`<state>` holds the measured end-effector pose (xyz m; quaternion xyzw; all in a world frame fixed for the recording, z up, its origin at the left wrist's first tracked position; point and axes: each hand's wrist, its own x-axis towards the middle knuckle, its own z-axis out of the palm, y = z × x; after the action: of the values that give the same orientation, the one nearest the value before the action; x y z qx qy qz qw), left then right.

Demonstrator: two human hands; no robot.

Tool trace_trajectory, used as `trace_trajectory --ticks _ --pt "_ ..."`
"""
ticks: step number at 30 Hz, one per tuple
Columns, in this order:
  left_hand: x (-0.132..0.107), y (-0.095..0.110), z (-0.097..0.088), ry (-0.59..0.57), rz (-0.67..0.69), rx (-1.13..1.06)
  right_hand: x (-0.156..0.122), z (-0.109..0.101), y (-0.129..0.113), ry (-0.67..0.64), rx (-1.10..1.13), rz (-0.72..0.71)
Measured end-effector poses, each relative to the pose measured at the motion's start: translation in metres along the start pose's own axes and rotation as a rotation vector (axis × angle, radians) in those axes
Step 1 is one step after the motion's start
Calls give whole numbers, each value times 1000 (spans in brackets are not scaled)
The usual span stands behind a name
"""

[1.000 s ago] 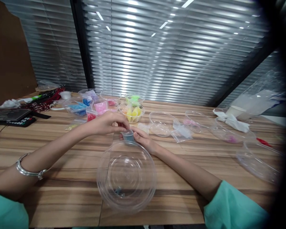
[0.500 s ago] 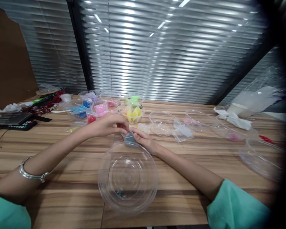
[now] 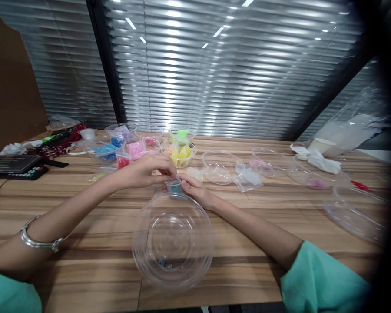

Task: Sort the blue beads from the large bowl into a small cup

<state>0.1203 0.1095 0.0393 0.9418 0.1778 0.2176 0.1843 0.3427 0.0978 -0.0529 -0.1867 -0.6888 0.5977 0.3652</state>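
Observation:
My right hand is closed around the side of a small clear cup with bluish contents, just beyond a large bowl. Over the cup's rim hangs my left hand, its fingertips pinched together at the opening; whatever they hold is too small or hidden to make out. The large clear plastic bowl stands near the table's front edge. A few small grey-blue bits lie in its bottom.
Behind the hands stand clear bowls with packets, among them a bowl of yellow pieces and a bowl of blue packets. More clear bowls and a plastic bag lie to the right. A calculator is at far left.
The whole view has shifted slightly. Both hands stay at the small cup, the left fingers still pinched at its rim.

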Motion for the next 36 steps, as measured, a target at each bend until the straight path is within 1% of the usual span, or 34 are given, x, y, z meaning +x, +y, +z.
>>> trace_trajectory --ticks 4,9,16,21,24,26,27,28,30,31,32,34,36 --pt "-1 -1 0 5 -19 10 0 1 -2 18 -25 8" --pt "-1 -5 0 10 13 16 -1 0 1 52 -43 26" --pt "0 0 -1 4 22 -1 -1 0 4 49 -30 25" --pt "0 -1 -2 5 26 20 -1 -1 4 49 -30 25" --pt "1 8 -8 8 9 25 -1 -2 4 45 -25 17" --pt "2 24 -12 -14 11 5 0 -2 2 32 -15 8" --pt "3 34 -13 -59 23 -21 -1 -1 1 25 -8 3" --pt "4 46 -12 -146 12 -54 -1 -1 0 15 1 1" --pt "4 68 -4 -429 48 -82 -2 0 -3 -17 30 8" --pt "3 78 3 -539 80 -78 -3 0 -4 -35 46 13" --pt "2 85 11 -613 122 -68 -3 1 -4 -51 62 16" --pt "-3 92 29 -671 175 27 -3 2 -5 -73 87 15" --pt "-9 92 46 -734 213 63 -2 3 -4 -77 103 6"
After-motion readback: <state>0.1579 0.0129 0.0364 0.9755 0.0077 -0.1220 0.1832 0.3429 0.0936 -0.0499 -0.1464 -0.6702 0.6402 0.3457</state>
